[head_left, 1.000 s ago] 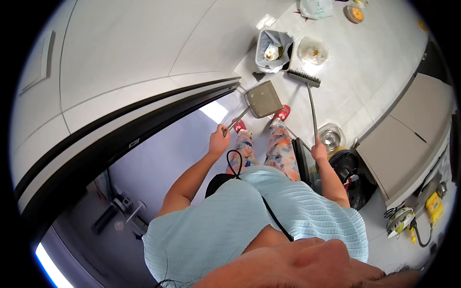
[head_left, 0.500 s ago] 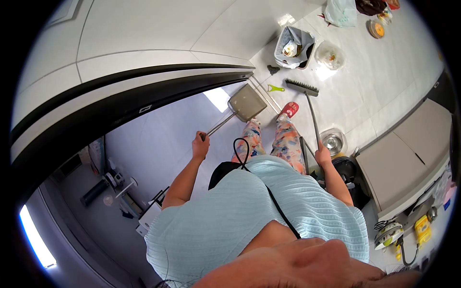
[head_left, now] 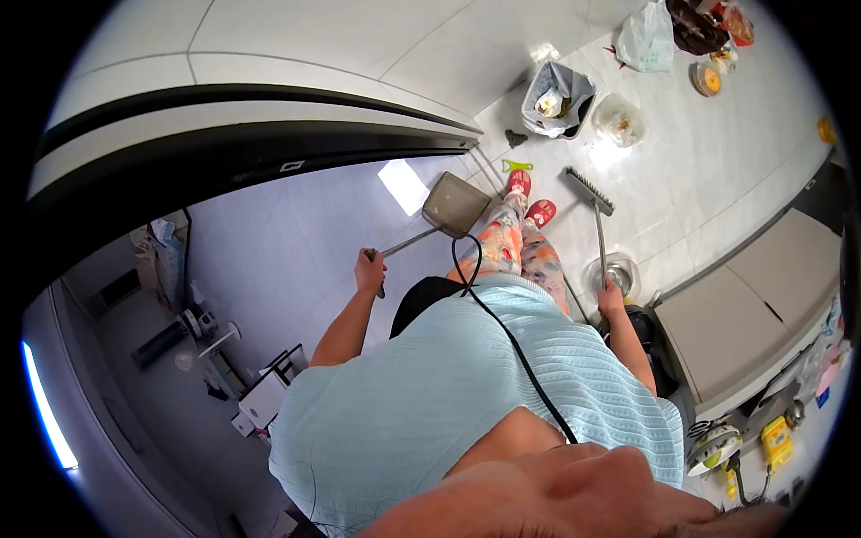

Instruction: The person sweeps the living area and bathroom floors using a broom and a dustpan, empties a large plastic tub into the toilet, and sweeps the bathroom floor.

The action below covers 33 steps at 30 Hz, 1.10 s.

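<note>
My left hand (head_left: 369, 271) is closed round the dark handle end of a long-handled grey-brown dustpan (head_left: 456, 204), whose pan is left of my feet. My right hand (head_left: 611, 297) grips the pole of a broom with a dark bristled head (head_left: 589, 191), which is right of my red slippers (head_left: 541, 212). A green peeler-like object (head_left: 517, 166) lies on the floor just beyond the slippers. Near it is a small dark scrap (head_left: 515, 138). A lined trash bin (head_left: 585, 106) holding refuse stands further up, beside a clear plastic bag or bowl (head_left: 619, 121).
A dark door frame (head_left: 251, 134) runs along the left. A metal bowl (head_left: 621, 274) is by my right hand, next to beige cabinets (head_left: 717, 332). Bags (head_left: 647, 40) and a round orange-topped container (head_left: 706, 80) sit on the floor at the upper right.
The dustpan has moved left, away from the bin, over the floor beyond the threshold. The broom head has turned and shifted toward the right. My feet have come closer together and the view has turned.
</note>
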### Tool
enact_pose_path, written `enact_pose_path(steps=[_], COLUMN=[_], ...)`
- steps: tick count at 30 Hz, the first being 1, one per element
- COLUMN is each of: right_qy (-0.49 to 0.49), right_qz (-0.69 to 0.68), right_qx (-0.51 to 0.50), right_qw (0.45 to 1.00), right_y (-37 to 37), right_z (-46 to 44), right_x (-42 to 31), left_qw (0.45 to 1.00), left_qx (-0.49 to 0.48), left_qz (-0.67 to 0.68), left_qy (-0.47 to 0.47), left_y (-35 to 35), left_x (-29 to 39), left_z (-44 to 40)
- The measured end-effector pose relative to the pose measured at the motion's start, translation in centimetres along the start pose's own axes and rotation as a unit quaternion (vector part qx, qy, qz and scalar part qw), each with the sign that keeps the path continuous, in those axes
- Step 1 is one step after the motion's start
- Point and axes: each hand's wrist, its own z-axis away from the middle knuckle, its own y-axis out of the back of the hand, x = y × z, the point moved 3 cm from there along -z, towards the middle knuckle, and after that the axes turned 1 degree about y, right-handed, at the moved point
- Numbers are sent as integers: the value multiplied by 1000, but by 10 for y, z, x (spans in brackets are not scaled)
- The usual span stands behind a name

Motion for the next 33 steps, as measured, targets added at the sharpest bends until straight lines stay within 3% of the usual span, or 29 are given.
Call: enact_pose_path(steps=[2,9,12,14,16,18,30,33], right_qy=[-31,23,-14,38,-7,-17,-26,-14], right_qz=[0,-10,-50,-93,-107,-154,-251,-212], right_qx=[-11,34,-1,-10,-33,-109,-123,-127], right_qw=[999,999,999,995,994,982,960,969], right_y=[9,24,33,24,39,39,42,43], right_z=[4,6,12,-6,13,8,4,-7], right_x=[-4,0,-17,-7,-42,-54,-113,-114], left_qw=[1000,997,995,995,993,992,994,994], left_qx=[10,28,37,46,49,52,69,63], left_qz=[2,50,72,72,82,91,67,82], left_qy=[22,48,56,60,65,68,45,39], left_y=[0,-9,-12,-11,-9,-8,1,-2], left_x=[-1,-26,-31,-29,-32,-37,-50,-53], left_z=[-2,-7,-13,-9,-9,-13,-3,-7])
